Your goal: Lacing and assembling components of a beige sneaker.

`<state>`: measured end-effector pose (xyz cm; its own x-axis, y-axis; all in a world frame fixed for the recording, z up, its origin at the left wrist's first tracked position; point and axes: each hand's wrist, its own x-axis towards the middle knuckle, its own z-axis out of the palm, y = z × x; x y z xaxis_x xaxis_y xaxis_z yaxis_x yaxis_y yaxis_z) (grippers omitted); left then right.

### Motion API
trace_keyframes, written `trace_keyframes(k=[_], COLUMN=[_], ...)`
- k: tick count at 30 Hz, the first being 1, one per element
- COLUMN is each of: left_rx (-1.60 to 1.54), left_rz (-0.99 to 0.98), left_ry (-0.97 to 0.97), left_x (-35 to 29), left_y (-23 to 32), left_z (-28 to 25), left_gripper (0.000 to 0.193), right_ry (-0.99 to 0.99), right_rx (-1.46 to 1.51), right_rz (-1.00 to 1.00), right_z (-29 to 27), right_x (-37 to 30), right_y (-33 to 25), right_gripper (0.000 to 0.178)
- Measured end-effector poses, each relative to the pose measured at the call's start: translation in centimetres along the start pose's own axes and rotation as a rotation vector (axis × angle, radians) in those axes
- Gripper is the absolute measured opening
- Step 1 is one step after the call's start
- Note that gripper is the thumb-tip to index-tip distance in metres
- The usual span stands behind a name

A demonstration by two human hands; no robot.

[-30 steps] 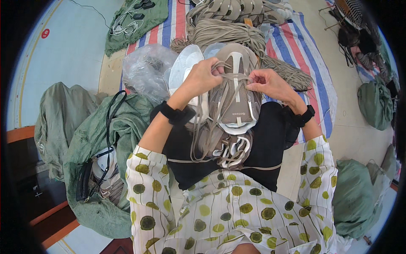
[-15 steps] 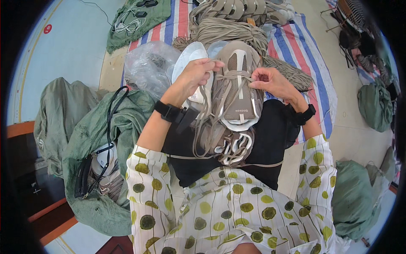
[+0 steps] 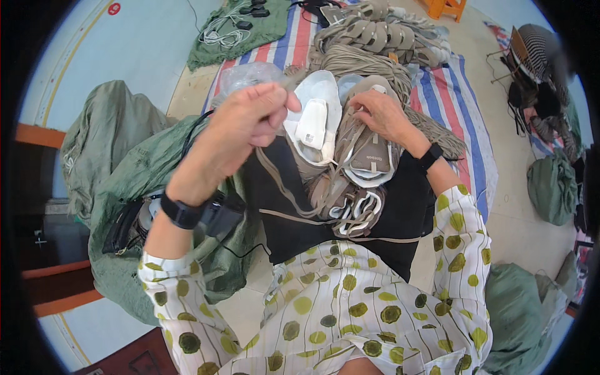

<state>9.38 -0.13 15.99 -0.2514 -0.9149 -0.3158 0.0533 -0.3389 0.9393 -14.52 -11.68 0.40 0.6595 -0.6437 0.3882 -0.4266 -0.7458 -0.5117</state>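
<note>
My left hand [image 3: 259, 115] is raised at left of the shoe uppers, thumb and fingers pinched on a taupe shoelace [image 3: 270, 167]. The lace hangs below the hand and curves over my lap; a blurred bit pokes out above the fingertips. My right hand [image 3: 381, 115] lies over a brown shoe upper [image 3: 372, 153] with white lining, its fingers curled at the lacing; what they pinch is hidden. Beside that upper is another piece with a pale lining [image 3: 325, 94] and a white tab. More uppers [image 3: 356, 209] with loose laces lie bundled nearer me on a black cloth [image 3: 284, 234].
Bundles of taupe laces [image 3: 365, 65] and stacked uppers [image 3: 375, 37] lie ahead on a striped sheet [image 3: 475, 125]. A clear plastic bag [image 3: 247, 78] sits at left. Green sacks [image 3: 140, 169] stand at left, another [image 3: 519, 306] at right. Cables [image 3: 222, 34] rest on green cloth.
My left hand has pulled away from the upper, left and toward me, drawing the lace with it. My right hand has shifted slightly over the upper. The view has tilted somewhat.
</note>
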Motion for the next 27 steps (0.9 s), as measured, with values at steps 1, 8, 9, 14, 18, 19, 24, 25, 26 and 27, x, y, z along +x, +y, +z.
trace_keyframes(k=[1, 8, 9, 14, 18, 19, 24, 25, 26, 27], left_rx=[0.039, 0.527, 0.506, 0.558, 0.592, 0.597, 0.628, 0.633, 0.637, 0.639], left_rz=[0.031, 0.372, 0.36, 0.362, 0.345, 0.341, 0.344, 0.345, 0.347, 0.346], left_ry=[-0.006, 0.079, 0.052, 0.082, 0.161, 0.171, 0.202, 0.209, 0.215, 0.219], left_x=[-0.8, -8.8, -7.5, -11.4, -15.5, -16.2, -18.8, -19.1, -19.3, -19.4], left_y=[1.5, 16.3, 15.6, 16.7, 16.7, 16.5, 16.6, 16.4, 16.2, 15.9], left_z=[-0.1, -3.1, -4.3, -2.8, -2.7, -2.5, -1.9, -2.0, -2.0, -2.1], left_gripper=[0.023, 0.025, 0.025, 0.025, 0.024, 0.024, 0.024, 0.024, 0.024, 0.024], right_ry=[-0.031, -0.131, -0.143, -0.35, -0.309, -0.311, -0.046, -0.044, 0.044, 0.131], right_rx=[-0.034, 0.061, 0.054, 0.242, 0.191, 0.192, 0.068, 0.066, 0.186, 0.307], right_rz=[0.044, 0.149, 0.182, 0.385, 0.582, 0.578, 0.39, 0.386, 0.461, 0.537], right_z=[-0.1, -1.5, -1.5, -2.4, -2.4, -2.2, -1.2, -1.5, -1.8, -2.0], right_x=[0.3, 1.6, 1.1, 1.5, 3.2, 3.1, 1.8, 1.3, 0.5, -0.4], right_y=[0.0, -0.1, 1.7, 4.8, 0.4, 0.4, 2.9, 3.4, 3.9, 4.3], right_gripper=[0.016, 0.014, 0.014, 0.024, 0.025, 0.025, 0.017, 0.017, 0.019, 0.023])
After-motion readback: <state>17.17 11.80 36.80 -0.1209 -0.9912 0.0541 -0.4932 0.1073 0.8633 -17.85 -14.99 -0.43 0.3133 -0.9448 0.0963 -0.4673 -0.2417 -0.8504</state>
